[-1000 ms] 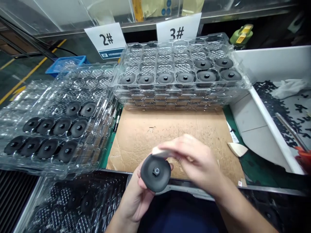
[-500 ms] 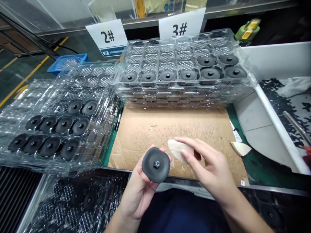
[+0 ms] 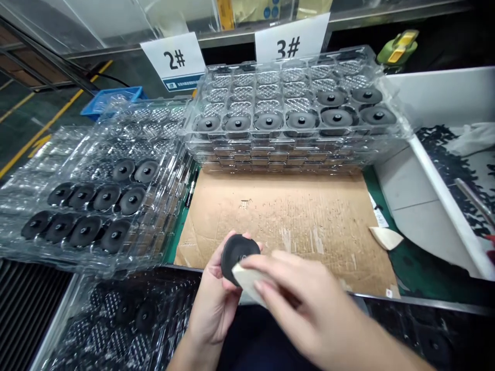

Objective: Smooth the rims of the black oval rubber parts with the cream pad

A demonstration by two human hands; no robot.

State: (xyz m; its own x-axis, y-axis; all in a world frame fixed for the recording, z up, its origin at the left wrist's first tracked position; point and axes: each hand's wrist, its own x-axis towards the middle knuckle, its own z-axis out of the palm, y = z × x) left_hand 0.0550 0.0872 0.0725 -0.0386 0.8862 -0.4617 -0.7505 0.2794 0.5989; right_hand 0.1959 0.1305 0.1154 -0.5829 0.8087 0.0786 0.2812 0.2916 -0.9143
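Both hands meet low over the near edge of the cardboard sheet (image 3: 294, 216). Biggest in view, the right hand (image 3: 305, 304) pinches a pale wedge-shaped pad (image 3: 247, 278) between thumb and fingers and presses it against the face of a round black disc (image 3: 235, 250). Beneath it, the left hand (image 3: 214, 304) is closed around that disc from below and behind, fingertips curled over its rim, so the disc sits tilted toward the camera, just above the table edge.

Behind the cardboard stands a stack of clear trays (image 3: 290, 149) under the sign marked 3#, with 8 black discs in the top tray; a second tray stack (image 3: 96, 190) lies at the left by the sign marked 2#. A spare pale wedge (image 3: 386, 238) rests on the green mat at the right.

As a judgement: the disc is held only by its rim, so a hard push from the pad could twist it out of the fingers and drop it past the table edge.
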